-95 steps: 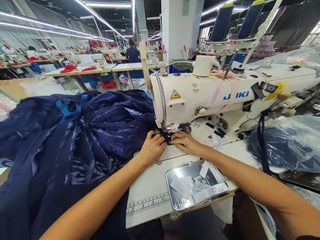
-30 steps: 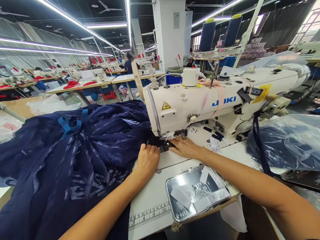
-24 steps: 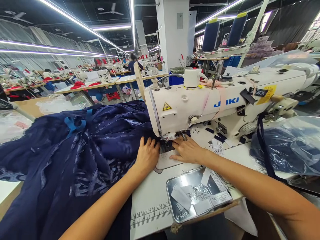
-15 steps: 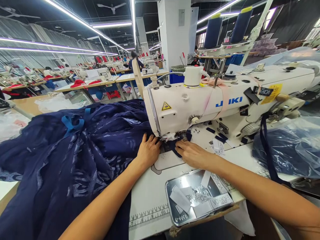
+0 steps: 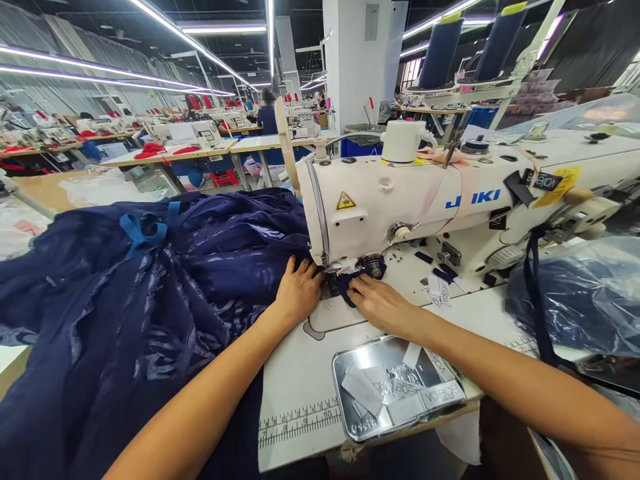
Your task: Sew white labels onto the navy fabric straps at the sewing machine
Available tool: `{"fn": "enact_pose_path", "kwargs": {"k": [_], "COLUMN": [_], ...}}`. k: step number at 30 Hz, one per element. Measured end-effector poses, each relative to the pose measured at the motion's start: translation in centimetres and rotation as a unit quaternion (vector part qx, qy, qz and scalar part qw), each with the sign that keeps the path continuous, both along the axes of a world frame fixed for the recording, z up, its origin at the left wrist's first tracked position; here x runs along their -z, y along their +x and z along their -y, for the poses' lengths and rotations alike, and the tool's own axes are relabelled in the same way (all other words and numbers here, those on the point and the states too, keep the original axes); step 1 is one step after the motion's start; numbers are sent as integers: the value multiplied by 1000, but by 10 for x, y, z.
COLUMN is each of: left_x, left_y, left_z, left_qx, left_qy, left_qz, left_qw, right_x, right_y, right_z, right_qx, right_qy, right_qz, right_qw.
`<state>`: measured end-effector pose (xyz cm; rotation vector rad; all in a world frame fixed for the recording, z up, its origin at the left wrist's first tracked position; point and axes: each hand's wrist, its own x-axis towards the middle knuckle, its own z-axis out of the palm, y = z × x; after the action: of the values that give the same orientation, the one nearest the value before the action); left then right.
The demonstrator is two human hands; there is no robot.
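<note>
A dark navy garment (image 5: 215, 273) with lace-like trim and a blue ribbon bow (image 5: 143, 233) is heaped to the left of the white sewing machine (image 5: 370, 207). My left hand (image 5: 299, 291) lies palm down beside the needle area, fingers spread over the cloth. On the other side of the needle area, my right hand (image 5: 380, 303) has bent fingers pressed together on a small navy fabric part (image 5: 345, 287). The needle itself is hidden by the machine head and fingers. Close below my right forearm sits a metal tray (image 5: 347, 427) holding white printed labels (image 5: 405, 393).
Loose dark scraps and a white label (image 5: 439, 291) lie on the machine bed. A plastic-wrapped navy bundle (image 5: 575, 293) is at the right. Thread cones (image 5: 440, 53) stand above. A ruler scale (image 5: 300, 423) marks the front edge. Other workstations and people fill the background.
The camera view has shifted slightly, so the machine appears a little farther right. Both hands keep nearly the same place at the needle area, with my right fingers slightly closer to the left hand.
</note>
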<state>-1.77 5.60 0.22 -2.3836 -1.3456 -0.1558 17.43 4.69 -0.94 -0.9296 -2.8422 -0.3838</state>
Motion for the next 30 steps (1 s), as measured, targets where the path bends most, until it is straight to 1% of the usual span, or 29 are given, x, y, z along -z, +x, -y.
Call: {"fn": "enact_pose_path", "kwargs": {"k": [4, 12, 19, 24, 27, 30], "left_x": [1, 4, 3, 2, -5, -22], "left_y": [0, 0, 1, 3, 5, 2], "left_z": [-4, -12, -14, -11, -5, 12], "left_qx": [-6, -17, -24, -31, -44, -27], "left_qy": [-4, -5, -3, -12, -29, -67], "left_qz": [2, 5, 10, 11, -1, -8], "left_qw": [1000, 1000, 1000, 999, 999, 997], "right_x": [-1, 4, 5, 3, 2, 2], "right_y": [-5, -11, -13, 1, 15, 24], "right_z": [3, 2, 0, -15, -27, -33], "right_qx": [25, 50, 49, 22, 23, 26], "right_qy": [-2, 17, 28, 36, 38, 30], "right_qz": [9, 5, -10, -9, -6, -7], "right_qw": [1000, 999, 998, 999, 999, 999]}}
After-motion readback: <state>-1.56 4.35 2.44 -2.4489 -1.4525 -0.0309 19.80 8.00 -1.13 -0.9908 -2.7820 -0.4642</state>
